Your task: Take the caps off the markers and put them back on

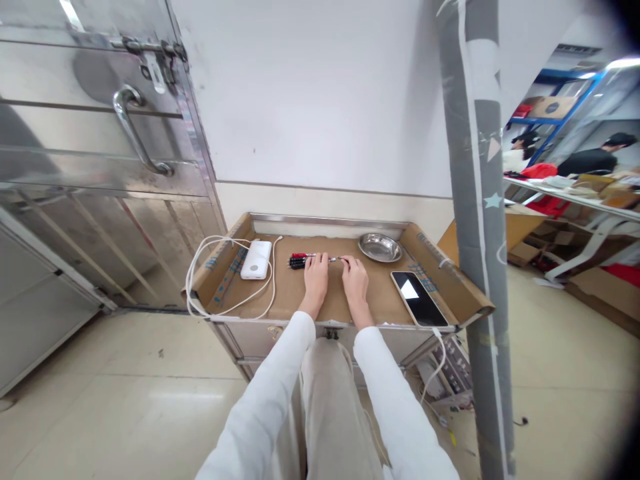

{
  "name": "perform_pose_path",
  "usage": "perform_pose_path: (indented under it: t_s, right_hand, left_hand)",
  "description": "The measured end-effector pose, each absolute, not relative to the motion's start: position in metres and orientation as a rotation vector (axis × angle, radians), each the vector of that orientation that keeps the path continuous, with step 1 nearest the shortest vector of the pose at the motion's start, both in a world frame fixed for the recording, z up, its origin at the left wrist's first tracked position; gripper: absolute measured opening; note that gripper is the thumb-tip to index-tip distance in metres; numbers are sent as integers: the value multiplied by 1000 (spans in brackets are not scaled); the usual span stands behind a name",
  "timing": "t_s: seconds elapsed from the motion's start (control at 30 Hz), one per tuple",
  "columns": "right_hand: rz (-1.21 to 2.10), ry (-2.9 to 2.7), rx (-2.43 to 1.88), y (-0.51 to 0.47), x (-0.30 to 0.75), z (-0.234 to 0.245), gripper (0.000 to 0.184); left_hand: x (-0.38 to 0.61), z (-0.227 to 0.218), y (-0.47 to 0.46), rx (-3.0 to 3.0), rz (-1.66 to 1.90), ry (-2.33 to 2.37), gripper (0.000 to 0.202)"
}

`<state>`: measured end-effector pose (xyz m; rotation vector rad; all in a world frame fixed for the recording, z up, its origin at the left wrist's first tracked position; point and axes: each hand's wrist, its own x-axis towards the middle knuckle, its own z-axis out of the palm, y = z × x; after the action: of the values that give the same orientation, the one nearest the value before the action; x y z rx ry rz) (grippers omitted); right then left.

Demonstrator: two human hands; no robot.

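Several pens [297, 261], black ones and a red one, lie side by side on the brown cardboard lining [290, 303] of a small cart top. My left hand [316, 275] rests at their right end, its fingers closed on a slim pen [334, 259] that reaches across to the right. At that pen's other end, my right hand [355, 280] pinches with thumb and fingers. The fingertips partly hide what they grip. Behind my right hand sits a round steel bowl [380, 247].
On the left are a white power bank [257, 260] and its looped white cable [193, 280]. A phone [419, 298] with a cable lies at the right front. Raised cardboard sides [450, 277] border the cart top. A grey wrapped pole [480, 200] stands to the right.
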<state>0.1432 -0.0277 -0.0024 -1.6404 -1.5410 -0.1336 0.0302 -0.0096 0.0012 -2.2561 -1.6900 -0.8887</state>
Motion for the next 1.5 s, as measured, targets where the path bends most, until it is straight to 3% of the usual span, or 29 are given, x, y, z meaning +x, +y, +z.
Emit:
perform_pose_path:
  t_s: [0.37,0.53,0.63,0.93,1.5]
  right_hand:
    - [-113,-1773,-1576,-28,141,1,34]
    - [82,-1957,-1397,-31,136,2,63]
    - [75,-1916,-1450,-29,136,-2,69]
    - [37,-1826,-1591,-22,142,-18,55]
    - [0,-1887,-1637,-16,143,-20,35]
  left_hand:
    - [28,4,-16,-2262,-858,-1698,24]
    - [27,5,-18,-2120,-865,-1892,24]
    - [27,5,-24,-1997,-816,-2029,26]
    - [28,3,-27,-1916,-783,-2161,32]
    - [34,-9,-19,-1974,-811,-1971,35]
